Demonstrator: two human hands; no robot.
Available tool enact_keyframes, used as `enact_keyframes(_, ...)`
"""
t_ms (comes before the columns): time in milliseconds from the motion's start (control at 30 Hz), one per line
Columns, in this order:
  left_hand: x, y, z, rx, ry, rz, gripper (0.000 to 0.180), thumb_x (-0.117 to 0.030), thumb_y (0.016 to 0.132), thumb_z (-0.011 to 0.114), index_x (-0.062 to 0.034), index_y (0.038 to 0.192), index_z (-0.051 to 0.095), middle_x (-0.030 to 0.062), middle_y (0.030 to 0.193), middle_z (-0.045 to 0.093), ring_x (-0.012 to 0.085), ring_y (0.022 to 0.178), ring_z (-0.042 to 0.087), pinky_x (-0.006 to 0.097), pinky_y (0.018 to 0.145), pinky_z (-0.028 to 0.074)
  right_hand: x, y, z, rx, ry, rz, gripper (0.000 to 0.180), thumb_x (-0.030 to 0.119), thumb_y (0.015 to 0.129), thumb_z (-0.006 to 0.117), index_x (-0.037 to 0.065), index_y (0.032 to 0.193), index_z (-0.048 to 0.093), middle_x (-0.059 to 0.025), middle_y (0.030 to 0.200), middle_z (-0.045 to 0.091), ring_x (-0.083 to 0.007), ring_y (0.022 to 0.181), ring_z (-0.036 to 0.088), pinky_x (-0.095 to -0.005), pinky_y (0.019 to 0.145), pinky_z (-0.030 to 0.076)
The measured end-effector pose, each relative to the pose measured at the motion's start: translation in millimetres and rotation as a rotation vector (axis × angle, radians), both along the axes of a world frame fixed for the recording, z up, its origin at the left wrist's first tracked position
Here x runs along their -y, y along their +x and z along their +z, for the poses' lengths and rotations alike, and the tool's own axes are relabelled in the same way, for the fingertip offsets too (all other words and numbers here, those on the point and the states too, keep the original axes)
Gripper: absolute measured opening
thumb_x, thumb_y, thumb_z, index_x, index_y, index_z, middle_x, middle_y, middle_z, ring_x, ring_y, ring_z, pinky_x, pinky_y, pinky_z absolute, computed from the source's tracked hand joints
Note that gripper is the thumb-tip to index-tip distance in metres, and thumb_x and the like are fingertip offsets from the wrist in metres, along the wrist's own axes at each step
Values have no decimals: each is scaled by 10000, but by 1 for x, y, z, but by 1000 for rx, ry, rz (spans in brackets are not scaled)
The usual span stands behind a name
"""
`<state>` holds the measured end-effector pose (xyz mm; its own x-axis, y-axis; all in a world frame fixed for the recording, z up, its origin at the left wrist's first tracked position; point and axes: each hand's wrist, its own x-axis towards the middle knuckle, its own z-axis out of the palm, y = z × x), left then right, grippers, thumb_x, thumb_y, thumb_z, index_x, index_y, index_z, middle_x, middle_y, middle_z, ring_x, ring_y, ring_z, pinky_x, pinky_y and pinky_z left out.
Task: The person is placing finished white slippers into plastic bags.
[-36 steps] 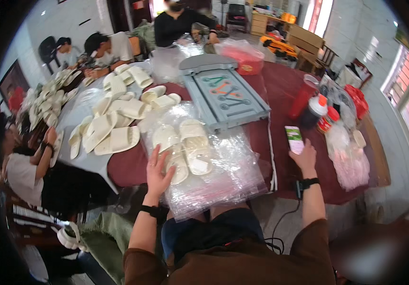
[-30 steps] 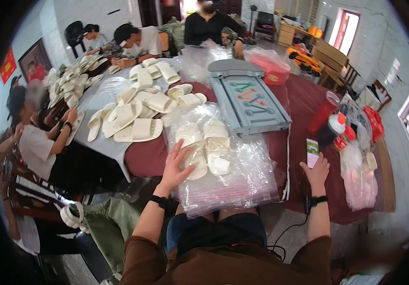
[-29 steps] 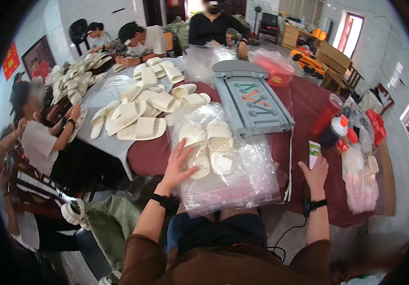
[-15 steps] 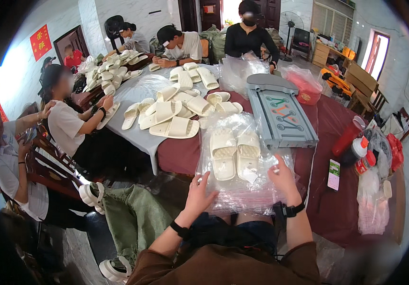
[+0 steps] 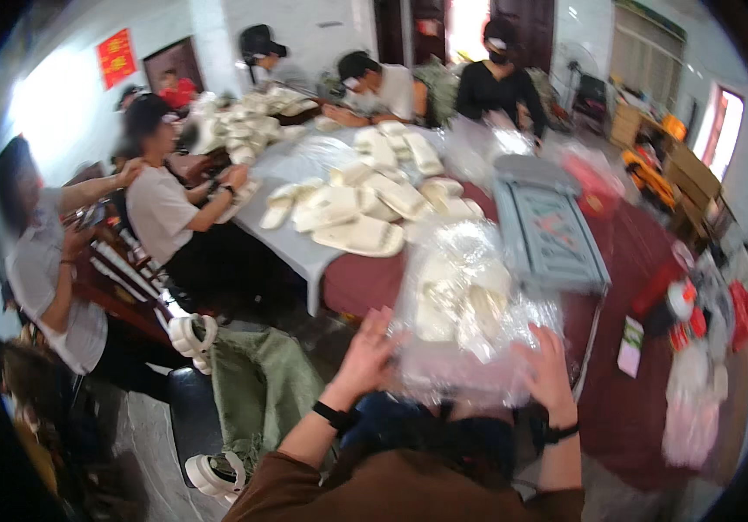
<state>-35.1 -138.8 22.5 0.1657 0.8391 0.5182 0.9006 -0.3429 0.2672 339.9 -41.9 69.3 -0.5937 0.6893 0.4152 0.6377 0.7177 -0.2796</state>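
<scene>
A pair of cream slippers (image 5: 433, 315) lies side by side under shiny, crumpled film, in a clear plastic bag (image 5: 444, 248) in front of me. At the near left edge of this bag, my left hand (image 5: 369, 355) has its fingers closed on the film, though motion blurs them. Across from it my right hand (image 5: 550, 369) grips the near right edge, fingers bent. Beneath lie more clear bags with a pinkish tint (image 5: 452, 378). Glare hides parts of the slippers.
Beyond the bag is a heap of loose cream slippers (image 5: 365, 204). A grey-blue paper trimmer (image 5: 552, 230) stands right of it on the dark red tablecloth (image 5: 600, 409). A phone (image 5: 630, 346), bottles (image 5: 680, 300) and plastic bags lie farther right. Several people sit around the table.
The view has shifted, so the scene sits lower and farther right. Glossy film now covers the slippers more. Both hands have moved to the bag's near side edges.
</scene>
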Motion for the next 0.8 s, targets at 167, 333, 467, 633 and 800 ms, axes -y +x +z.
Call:
enact_keyframes(167,5,19,-11,35,-53,-247,597,-123,752,661,-205,1340,601,85,1548,402,444,1453,254,528,1184,271,15,5,-18,-161,-108,123,257,130,651,742,174,903,772,-67,1257,645,-356,1331,457,-480,1126,328)
enact_keyframes(333,8,23,1,350,-128,-424,426,-147,816,621,-125,1239,671,81,1460,524,397,1434,337,501,1171,288,8,13,-31,-281,-38,5,118,91,761,724,39,867,729,-134,974,711,-353,1023,642,-455,987,455)
enact_keyframes(467,3,24,-5,686,-98,-166,178,-140,927,616,-54,1044,719,79,989,700,249,1009,618,381,883,484,7,-19,-10,-356,-127,-173,177,213,914,638,42,880,675,-88,688,682,-289,696,653,-394,684,480)
enact_keyframes(633,-27,49,-1,1080,-273,170,131,-116,973,598,1,1024,628,-16,779,561,61,629,529,213,574,444,-6,-35,-15,-438,-230,-398,223,205,918,636,86,1098,583,-115,717,652,-329,658,661,-425,578,482)
enact_keyframes(800,-31,51,-40,1016,-284,245,339,-165,909,676,-27,1171,512,88,1001,602,127,722,593,259,557,503,-9,-38,-37,-310,-206,-559,358,154,869,631,117,1204,512,-126,775,671,-355,742,672,-484,648,506)
